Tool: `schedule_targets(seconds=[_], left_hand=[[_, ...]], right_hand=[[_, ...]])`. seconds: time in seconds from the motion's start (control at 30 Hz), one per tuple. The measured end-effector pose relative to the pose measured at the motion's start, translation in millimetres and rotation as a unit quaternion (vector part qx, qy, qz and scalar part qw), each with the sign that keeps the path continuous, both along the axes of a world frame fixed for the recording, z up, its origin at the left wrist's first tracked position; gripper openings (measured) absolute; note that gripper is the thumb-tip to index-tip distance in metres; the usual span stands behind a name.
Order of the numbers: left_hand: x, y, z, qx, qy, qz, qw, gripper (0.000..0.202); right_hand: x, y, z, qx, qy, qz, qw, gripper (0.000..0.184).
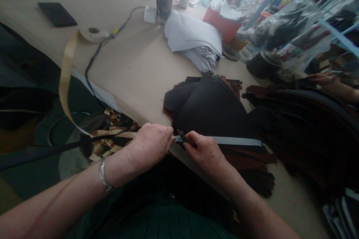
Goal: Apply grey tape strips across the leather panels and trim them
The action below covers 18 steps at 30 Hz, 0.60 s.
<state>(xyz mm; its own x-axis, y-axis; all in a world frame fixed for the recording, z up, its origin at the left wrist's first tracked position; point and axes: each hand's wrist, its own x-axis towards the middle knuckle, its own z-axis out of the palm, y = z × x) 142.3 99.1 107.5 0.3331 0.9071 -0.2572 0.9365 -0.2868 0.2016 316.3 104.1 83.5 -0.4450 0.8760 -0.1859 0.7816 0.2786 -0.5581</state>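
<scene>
Black sheet pieces with brown edges (213, 106), perhaps leather, lie in a fanned stack at the table's edge. A pale tape strip (238, 141) runs along the near edge of the top piece. My left hand (150, 143) is closed in a pinch on the tape at the strip's left end. From there tan tape (66, 78) loops off the table and back up to a tape roll (97, 35). Between thumb and fingers, my right hand (206, 152) grips a small dark blade (181, 135) that reaches the tape beside my left fingertips.
A white stack of sheets (193, 31) stands behind the black pieces. More dark pieces (297, 119) are heaped at right, where another person's hand (325, 79) rests. Tan paper scraps (113, 117) sit below the table edge. A black cable (97, 50) crosses the tabletop.
</scene>
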Motion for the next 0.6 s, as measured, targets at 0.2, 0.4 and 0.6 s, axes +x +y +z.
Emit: schedule_targets(seconds=[0.2,0.4,0.6], left_hand=[[3.8,4.3,6.6,-0.046,-0.005,0.016,0.999,0.028],[7.5,5.1,1.7,-0.057,-0.060,0.019,0.996,0.024],[13.8,-10.2,-16.4,-0.027,-0.154,0.001,0.988,0.026]], right_hand=[[-5.7,-0.6,2.4,0.025,-0.078,0.005,0.997,0.011],[-12.8,-1.4,5.2,0.053,-0.152,0.022,0.987,0.010],[-13.1,-2.5,2.4,0.065,-0.164,0.041,0.983,0.011]])
